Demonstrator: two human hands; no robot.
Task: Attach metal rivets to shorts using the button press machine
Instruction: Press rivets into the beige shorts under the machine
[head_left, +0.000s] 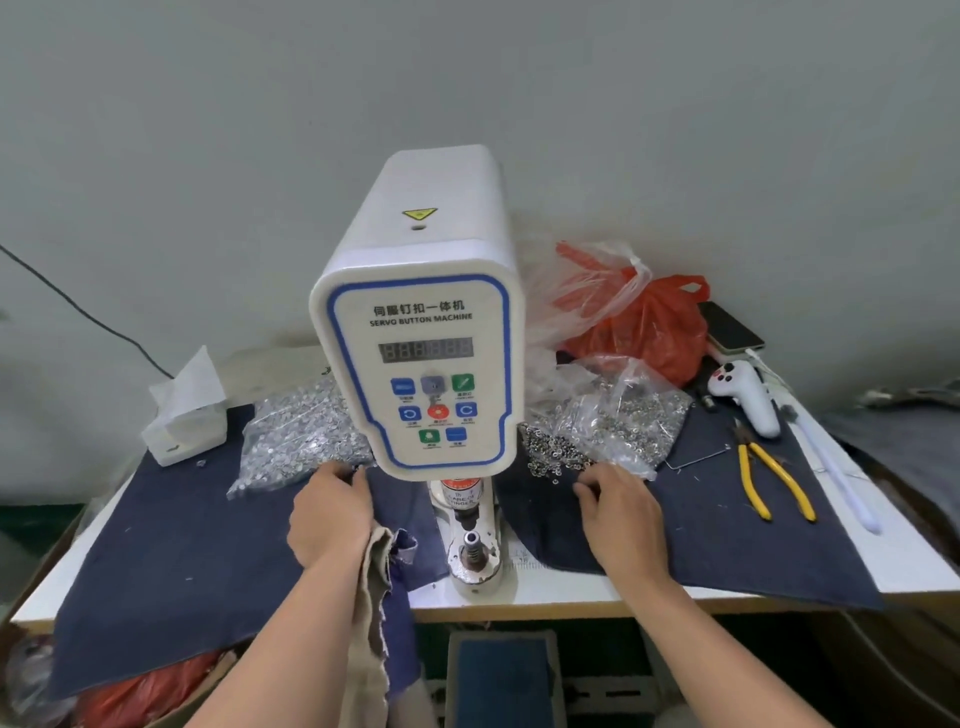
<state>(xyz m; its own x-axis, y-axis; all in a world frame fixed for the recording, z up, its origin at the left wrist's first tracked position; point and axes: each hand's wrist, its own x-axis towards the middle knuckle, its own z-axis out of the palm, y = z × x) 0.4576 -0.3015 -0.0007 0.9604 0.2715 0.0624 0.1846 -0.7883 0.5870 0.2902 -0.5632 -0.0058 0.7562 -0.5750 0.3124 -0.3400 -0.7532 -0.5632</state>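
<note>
Reaching at press | left hand grips shorts beside it | right hand fingers curled on loose rivets

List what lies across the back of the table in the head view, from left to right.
Tissue box → left bag of rivets → button press machine → right bag of rivets → red plastic bag → white controller → yellow-handled pliers.

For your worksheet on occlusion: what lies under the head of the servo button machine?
Under the servo button machine head stands a metal die post on a white base, beside dark denim cloth. The punch above it is mostly hidden by the head.
</note>
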